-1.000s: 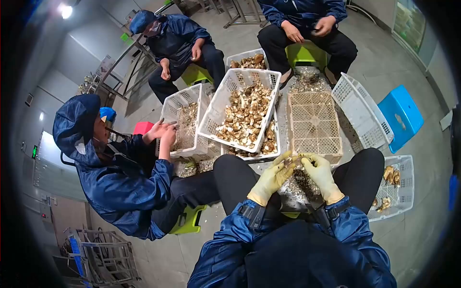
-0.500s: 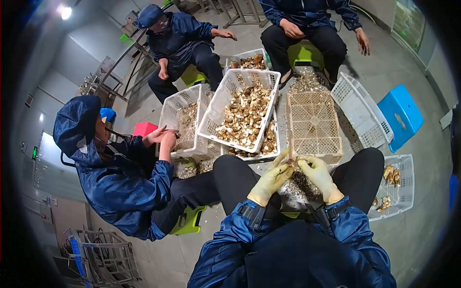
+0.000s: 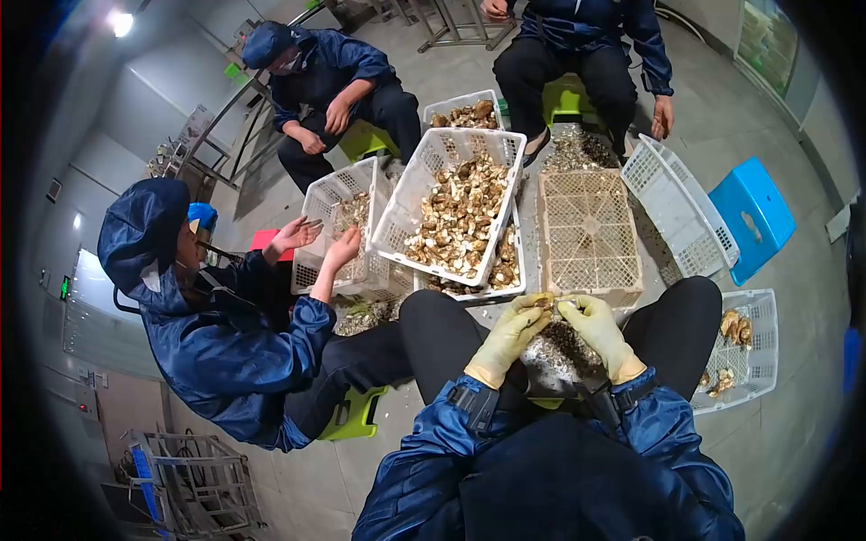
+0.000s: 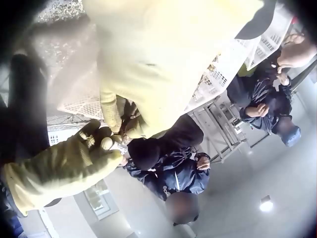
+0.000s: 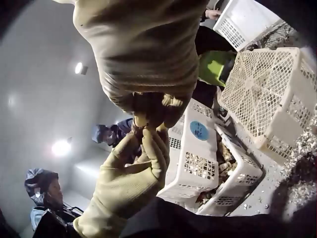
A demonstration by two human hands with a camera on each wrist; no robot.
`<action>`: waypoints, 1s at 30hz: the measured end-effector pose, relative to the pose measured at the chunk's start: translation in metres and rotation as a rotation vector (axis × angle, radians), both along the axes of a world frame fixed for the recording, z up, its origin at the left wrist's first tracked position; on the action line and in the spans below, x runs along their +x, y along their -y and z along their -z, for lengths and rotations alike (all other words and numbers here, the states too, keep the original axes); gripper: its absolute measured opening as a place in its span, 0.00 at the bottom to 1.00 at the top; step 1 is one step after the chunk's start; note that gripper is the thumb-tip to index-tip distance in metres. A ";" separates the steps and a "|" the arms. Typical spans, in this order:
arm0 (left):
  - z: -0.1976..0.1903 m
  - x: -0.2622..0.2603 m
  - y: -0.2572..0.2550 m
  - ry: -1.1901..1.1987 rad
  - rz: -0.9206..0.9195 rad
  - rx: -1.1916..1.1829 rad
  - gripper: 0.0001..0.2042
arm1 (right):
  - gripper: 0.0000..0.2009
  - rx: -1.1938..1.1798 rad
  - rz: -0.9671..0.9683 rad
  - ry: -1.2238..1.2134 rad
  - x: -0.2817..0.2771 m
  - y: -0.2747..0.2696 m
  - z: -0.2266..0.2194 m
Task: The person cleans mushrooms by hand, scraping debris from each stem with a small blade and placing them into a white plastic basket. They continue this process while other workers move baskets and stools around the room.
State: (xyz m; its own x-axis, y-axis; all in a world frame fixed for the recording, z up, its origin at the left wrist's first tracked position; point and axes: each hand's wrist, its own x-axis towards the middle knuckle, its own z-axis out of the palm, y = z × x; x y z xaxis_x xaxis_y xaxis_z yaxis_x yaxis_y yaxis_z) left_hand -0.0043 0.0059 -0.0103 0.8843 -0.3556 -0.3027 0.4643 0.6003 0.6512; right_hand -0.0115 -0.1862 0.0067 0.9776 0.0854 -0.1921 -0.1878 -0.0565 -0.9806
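Note:
My gloved left hand [image 3: 512, 335] holds a small brown mushroom [image 4: 128, 113] between thumb and fingers, in front of my knees. My gloved right hand [image 3: 597, 334] meets it from the other side, its fingers curled. In the left wrist view a small pale round-ended thing [image 4: 106, 144] shows in the right hand's fingers; I cannot tell its kind. From the right wrist view, both hands' fingertips come together around the mushroom, which the gloves mostly hide. Dark and pale trimmings [image 3: 568, 347] lie on the floor below the hands.
A tilted white crate [image 3: 383, 230] of mushrooms rests on another beyond my left knee. An upturned beige crate [image 3: 591, 234] stands ahead. At right are a leaning white crate [image 3: 677, 207], a blue stool [image 3: 753, 221] and a crate [image 3: 762, 352] with several mushrooms. Three other people sit around.
My hands stay almost in place while the fingers shift; the left fingers that stuck out have folded in. The person at left has parted their hands over a crate, and the others moved their arms.

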 end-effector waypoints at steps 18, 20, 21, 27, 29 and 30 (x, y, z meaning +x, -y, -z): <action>-0.009 0.006 0.008 0.193 0.069 0.168 0.19 | 0.09 0.074 0.019 -0.038 0.006 0.003 0.001; -0.006 0.008 0.007 0.189 0.063 0.163 0.19 | 0.10 0.032 0.015 -0.060 0.006 0.004 -0.002; -0.010 0.008 0.007 0.194 0.059 0.185 0.18 | 0.10 0.055 0.023 -0.036 0.005 0.002 -0.005; -0.016 0.006 0.008 0.162 0.078 0.228 0.17 | 0.12 0.105 0.024 -0.057 0.003 -0.001 -0.016; -0.012 0.007 0.006 0.062 0.103 0.170 0.17 | 0.12 0.100 0.019 -0.035 0.005 0.002 -0.004; -0.013 0.007 0.006 0.045 0.120 0.198 0.16 | 0.12 0.125 0.023 -0.038 0.005 0.001 -0.006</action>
State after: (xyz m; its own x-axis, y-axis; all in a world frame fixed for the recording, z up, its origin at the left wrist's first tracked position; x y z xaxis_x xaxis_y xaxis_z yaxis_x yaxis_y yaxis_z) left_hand 0.0026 0.0004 0.0028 0.8537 -0.3964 -0.3378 0.4920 0.4015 0.7725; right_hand -0.0061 -0.1872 0.0129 0.9720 0.0884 -0.2180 -0.2243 0.0700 -0.9720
